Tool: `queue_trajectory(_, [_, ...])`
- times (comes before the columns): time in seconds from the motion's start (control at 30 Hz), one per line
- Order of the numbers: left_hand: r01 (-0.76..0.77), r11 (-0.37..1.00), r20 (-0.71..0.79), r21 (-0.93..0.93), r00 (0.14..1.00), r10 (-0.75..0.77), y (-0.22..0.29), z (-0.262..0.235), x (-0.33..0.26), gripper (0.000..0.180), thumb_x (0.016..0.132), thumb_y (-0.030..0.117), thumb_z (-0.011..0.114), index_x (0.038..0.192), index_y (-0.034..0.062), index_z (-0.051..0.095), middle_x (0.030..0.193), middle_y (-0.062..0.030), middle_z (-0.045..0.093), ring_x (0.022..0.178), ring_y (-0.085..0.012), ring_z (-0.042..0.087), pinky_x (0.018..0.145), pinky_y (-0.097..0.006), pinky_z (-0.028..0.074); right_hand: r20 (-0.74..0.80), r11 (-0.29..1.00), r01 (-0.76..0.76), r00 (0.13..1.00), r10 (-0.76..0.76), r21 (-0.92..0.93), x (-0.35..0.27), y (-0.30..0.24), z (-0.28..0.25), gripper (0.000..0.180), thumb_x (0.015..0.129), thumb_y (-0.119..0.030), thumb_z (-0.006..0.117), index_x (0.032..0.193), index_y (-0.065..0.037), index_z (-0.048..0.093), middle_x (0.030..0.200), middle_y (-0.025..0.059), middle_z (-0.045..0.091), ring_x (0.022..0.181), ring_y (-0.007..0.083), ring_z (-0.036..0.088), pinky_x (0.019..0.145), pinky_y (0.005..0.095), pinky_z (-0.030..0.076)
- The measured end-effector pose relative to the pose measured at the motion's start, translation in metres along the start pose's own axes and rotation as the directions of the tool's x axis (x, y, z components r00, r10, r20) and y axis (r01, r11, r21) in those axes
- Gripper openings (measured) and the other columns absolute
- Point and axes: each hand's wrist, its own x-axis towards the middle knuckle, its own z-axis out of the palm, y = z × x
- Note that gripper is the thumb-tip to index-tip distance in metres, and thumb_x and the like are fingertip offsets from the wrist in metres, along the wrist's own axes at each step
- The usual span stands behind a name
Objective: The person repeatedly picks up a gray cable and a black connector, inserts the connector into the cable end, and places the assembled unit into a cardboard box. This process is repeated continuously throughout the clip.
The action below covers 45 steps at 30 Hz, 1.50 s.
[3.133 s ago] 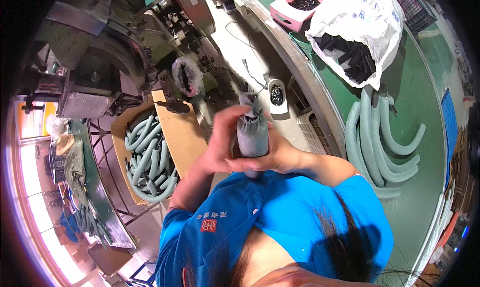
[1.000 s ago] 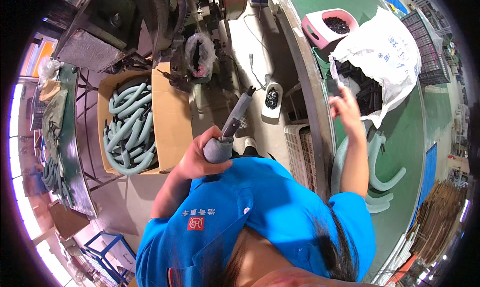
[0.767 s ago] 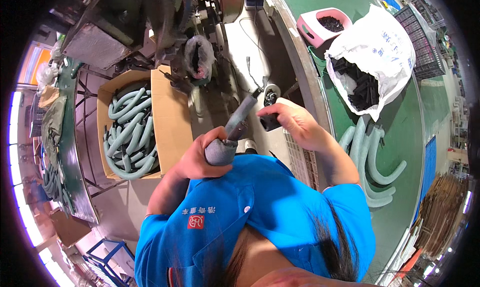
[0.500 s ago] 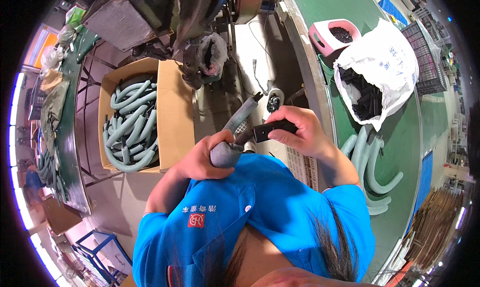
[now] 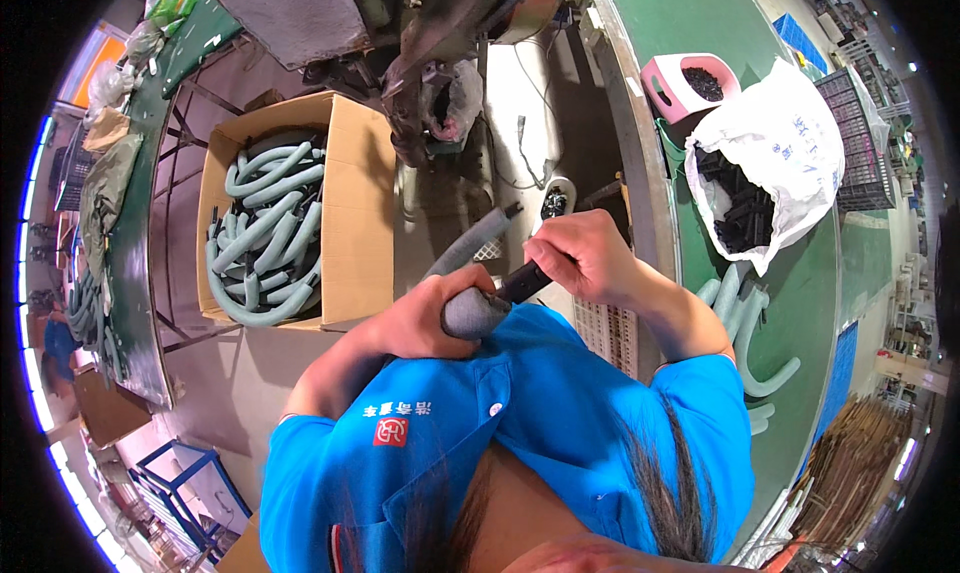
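My left hand (image 5: 432, 316) is wrapped round a curved tube covered in grey-green foam (image 5: 474, 314), close to my chest. The tube's far arm, with a dark tip, slants up beyond that hand. In my closed right hand (image 5: 585, 257) is a black plastic sleeve (image 5: 521, 282), lined up with the tube's near end and meeting it beside my left fingers. How far the sleeve sits over the end is hidden by my hands.
To the left, a cardboard box (image 5: 360, 203) holds several similar foam-covered tubes. A white sack (image 5: 808, 163) of black plastic pieces and a pink bin (image 5: 663, 93) stand on the green table (image 5: 640, 13) at right, with more tubes. Dark machinery (image 5: 420, 48) rises ahead.
My right hand has drawn nearer to my left and turned over the black sleeve, which now lines up against the tube's end. Its grip has closed from a pinch to a wrap.
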Motion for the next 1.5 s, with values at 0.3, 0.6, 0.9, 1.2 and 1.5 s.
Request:
queue_trajectory(0.3, [0.120,0.908,-0.416,0.402,0.907,0.065,-0.050,-0.058,-0.011,0.049,0.062,0.007,0.069,0.108,0.0136,0.055,0.089,-0.0116,0.064,0.083,-0.0317,0.064,0.072,-0.036,0.050,-0.113,0.955,-0.296,0.950,0.291,-0.034,0.040,0.048,0.079,0.034,0.095,-0.025,0.048,0.069,-0.003,0.052,0.058,0.0204,0.052,0.056,0.0412,0.053,0.047,0.0465,0.038])
queue_trajectory(0.6, [0.187,0.806,-0.442,0.561,0.891,0.101,-0.075,-0.156,0.004,0.047,0.062,0.010,0.068,0.107,0.0117,0.056,0.081,-0.0165,0.063,0.078,-0.0352,0.063,0.067,-0.039,0.050,-0.221,0.961,-0.273,0.936,0.274,0.034,0.131,0.108,0.107,0.038,0.097,-0.031,0.044,0.080,0.001,0.056,0.063,0.0172,0.054,0.058,0.0315,0.056,0.053,0.0350,0.041])
queue_trajectory(0.9, [0.241,0.801,-0.385,0.548,0.923,-0.014,-0.086,-0.201,0.008,0.050,0.063,0.012,0.068,0.111,0.0133,0.056,0.086,-0.0157,0.065,0.082,-0.0330,0.064,0.073,-0.039,0.051,-0.233,0.915,-0.274,0.950,0.210,-0.295,0.173,0.250,0.096,0.035,0.094,-0.033,0.045,0.105,-0.004,0.059,0.103,0.0141,0.062,0.100,0.0312,0.056,0.084,0.0408,0.044])
queue_trajectory(1.2, [0.232,0.861,-0.413,0.454,0.910,-0.027,-0.097,-0.195,-0.012,0.048,0.063,0.009,0.068,0.109,0.0126,0.056,0.086,-0.0165,0.065,0.084,-0.0347,0.064,0.073,-0.039,0.050,-0.233,0.771,-0.523,0.852,0.468,-0.363,0.198,0.268,0.139,0.031,0.091,-0.026,0.051,0.110,-0.002,0.056,0.113,0.0160,0.058,0.105,0.0301,0.052,0.088,0.0415,0.042])
queue_trajectory(1.5, [0.209,0.906,-0.407,0.368,0.912,-0.045,-0.093,-0.190,-0.014,0.050,0.062,0.005,0.068,0.111,0.0112,0.055,0.087,-0.0162,0.065,0.085,-0.0324,0.065,0.075,-0.036,0.050,-0.250,0.782,-0.532,0.846,0.472,-0.325,0.192,0.270,0.118,0.022,0.091,-0.021,0.052,0.101,-0.002,0.058,0.100,0.0130,0.061,0.091,0.0271,0.057,0.078,0.0397,0.045])
